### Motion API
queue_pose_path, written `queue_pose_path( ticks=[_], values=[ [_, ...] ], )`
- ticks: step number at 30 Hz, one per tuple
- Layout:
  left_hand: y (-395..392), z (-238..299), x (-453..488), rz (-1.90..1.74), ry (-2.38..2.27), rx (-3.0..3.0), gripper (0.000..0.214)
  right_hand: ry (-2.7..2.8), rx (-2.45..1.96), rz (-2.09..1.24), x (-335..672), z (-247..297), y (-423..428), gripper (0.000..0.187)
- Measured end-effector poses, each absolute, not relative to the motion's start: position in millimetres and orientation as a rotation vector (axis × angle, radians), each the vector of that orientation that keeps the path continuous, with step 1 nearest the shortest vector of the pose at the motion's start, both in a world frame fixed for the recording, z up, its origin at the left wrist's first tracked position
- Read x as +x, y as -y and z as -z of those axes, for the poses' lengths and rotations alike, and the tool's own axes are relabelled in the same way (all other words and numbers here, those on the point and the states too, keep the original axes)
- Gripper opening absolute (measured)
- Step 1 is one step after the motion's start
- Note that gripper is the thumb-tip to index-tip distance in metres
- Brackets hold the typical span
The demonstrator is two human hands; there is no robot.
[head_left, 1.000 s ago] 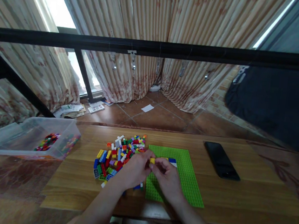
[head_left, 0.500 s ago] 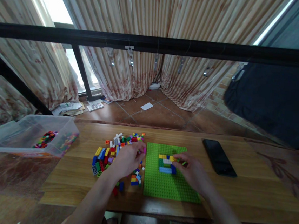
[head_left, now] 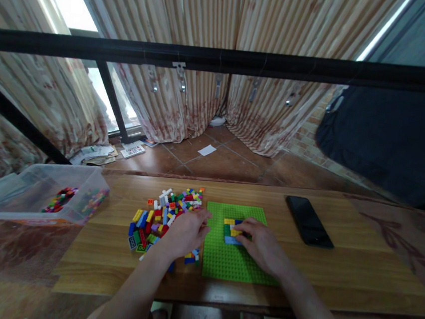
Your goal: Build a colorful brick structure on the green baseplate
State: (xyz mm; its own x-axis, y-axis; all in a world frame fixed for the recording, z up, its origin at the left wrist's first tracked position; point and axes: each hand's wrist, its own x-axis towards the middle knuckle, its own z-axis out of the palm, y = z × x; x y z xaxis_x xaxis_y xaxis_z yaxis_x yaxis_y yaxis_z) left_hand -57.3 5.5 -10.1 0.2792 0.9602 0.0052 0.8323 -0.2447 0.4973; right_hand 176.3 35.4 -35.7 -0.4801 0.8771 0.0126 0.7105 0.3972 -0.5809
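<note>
Over the right part of the green baseplate (head_left: 230, 266), my right hand (head_left: 260, 242) pinches a small yellow brick (head_left: 234, 232) at the built bricks. Blue, green and light blue bricks (head_left: 230, 240) form this low block, partly covered by my fingers. My left hand (head_left: 189, 230) hovers between the loose bricks (head_left: 150, 218) and the plate's left edge. Its fingers are curled inward; whatever they hold, if anything, is hidden.
A black phone (head_left: 309, 221) lies right of the baseplate on the wooden table (head_left: 359, 274). To the left stands a clear plastic box (head_left: 97, 181) with small colourful pieces inside. A black railing (head_left: 244, 62) runs beyond the table, in front of curtains.
My right hand has moved slightly left and set the yellow brick against the inner part of the block. My left hand has shifted a little toward the baseplate; the magenta brick near it is now out of sight.
</note>
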Motion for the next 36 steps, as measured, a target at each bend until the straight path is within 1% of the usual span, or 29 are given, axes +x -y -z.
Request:
queue_pose_path(
  ticks=[10, 13, 16, 20, 23, 32, 36],
  values=[
    [-1.9, 11.8, -45.6, -0.372, -1.551, 2.202, 0.025, 2.281, -1.358, -0.82, 178.7, 32.7, -38.4, 0.019],
    [0.8, 12.9, -37.9, -0.387, -1.499, 2.252, 0.027, 2.178, -1.427, -0.808, 182.9, 36.4, -42.8, 0.02],
    [5.2, 14.2, -28.9, -0.387, -1.453, 2.308, 0.035, 2.079, -1.528, -0.791, 185.3, 41.2, -46.5, 0.019],
    [10.3, 18.1, -17.0, -0.306, -1.45, 2.363, 0.049, 2.107, -1.516, -0.809, 184.6, 42.3, -46.9, 0.018],
    [11.3, 21.8, -11.4, -0.246, -1.459, 2.411, 0.053, 2.135, -1.525, -0.786, 183.7, 40.9, -46.5, 0.019],
    [10.3, 24.8, -8.7, -0.201, -1.449, 2.433, 0.052, 2.237, -1.471, -0.774, 185.4, 38.1, -48.4, 0.02],
    [10.3, 24.4, -8.1, -0.214, -1.458, 2.418, 0.055, 2.251, -1.453, -0.819, 186.7, 34.1, -46.6, 0.014]
  ],
)
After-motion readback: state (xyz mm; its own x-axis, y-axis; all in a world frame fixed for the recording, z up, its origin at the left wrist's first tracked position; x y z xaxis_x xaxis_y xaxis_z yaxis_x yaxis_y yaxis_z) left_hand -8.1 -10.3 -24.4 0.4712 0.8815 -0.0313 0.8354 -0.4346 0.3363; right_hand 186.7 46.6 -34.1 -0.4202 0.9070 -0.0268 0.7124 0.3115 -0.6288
